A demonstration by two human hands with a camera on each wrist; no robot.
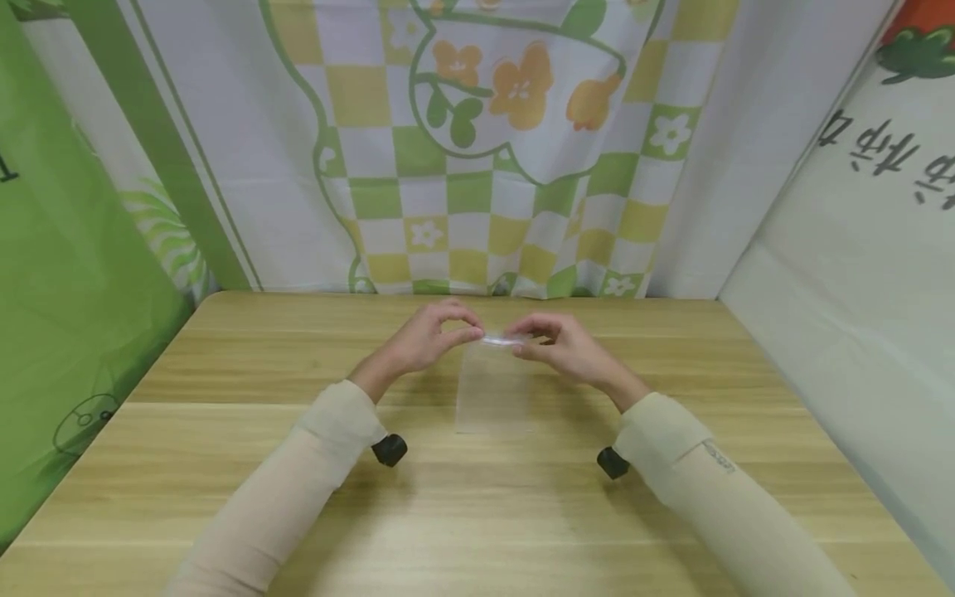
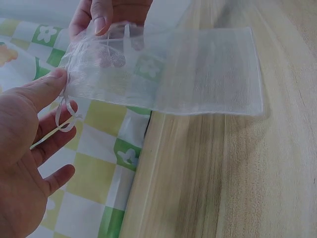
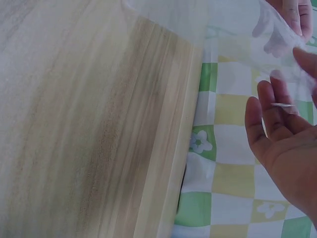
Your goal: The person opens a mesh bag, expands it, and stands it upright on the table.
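Note:
A sheer white drawstring pouch point(image 2: 208, 72) hangs from both hands over the table, its gathered mouth uppermost in the head view. My left hand point(image 1: 425, 338) pinches one corner of the mouth between thumb and forefinger. A looped white ribbon point(image 2: 64, 116) dangles at that corner in the left wrist view. At the opposite corner my right hand point(image 1: 563, 344) pinches the mouth, with a bit of white cord across its fingers in the right wrist view. Through the thin mesh, fingers and the checked cloth show in both wrist views.
The wooden table point(image 1: 477, 514) lies beneath both forearms. Behind its far edge hangs a checked cloth point(image 1: 462, 191) with flower prints. A green sheet point(image 1: 82, 274) stands on the left and a white printed sheet point(image 1: 858, 274) on the right. Black wrist devices sit below both cuffs.

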